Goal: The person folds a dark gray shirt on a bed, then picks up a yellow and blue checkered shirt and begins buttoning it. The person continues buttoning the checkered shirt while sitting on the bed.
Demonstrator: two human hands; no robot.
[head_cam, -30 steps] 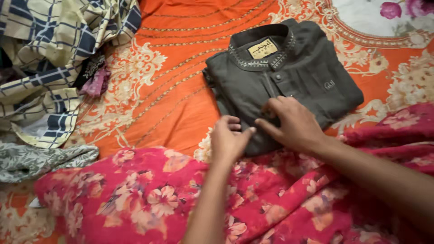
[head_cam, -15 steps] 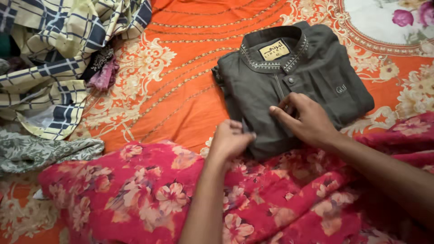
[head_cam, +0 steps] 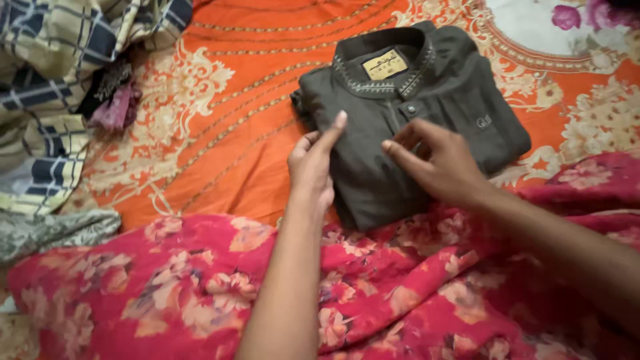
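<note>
Nearest me, a pink floral cloth [head_cam: 400, 300] spreads across the bottom of the view, and both forearms come up over it.

My left hand [head_cam: 312, 163] lies on edge along the left border of the folded grey shirt [head_cam: 427, 113], fingers straight and together, thumb up, gripping nothing. Half a second ago it was bunched into a loose fist at the shirt's near corner (pinching the fabric there, as far as I could see); now it has let go and slid up along the side, flat against the fold. I read that as the corner tuck being finished and the edge now being pressed straight.

My right hand [head_cam: 437, 163] rests on the shirt's front, just below the button placket, fingers half curled and spread, fingertips touching the cloth but closed on nothing. It has barely shifted over the last second, so it seems to be pinning the bundle in place.

The shirt itself sits folded into a neat rectangle, collar away from me, on the orange patterned bedsheet [head_cam: 240, 133]. Farther left, a crumpled checked cloth [head_cam: 47, 100] and a grey patterned cloth [head_cam: 53, 230] lie well apart from it.
</note>
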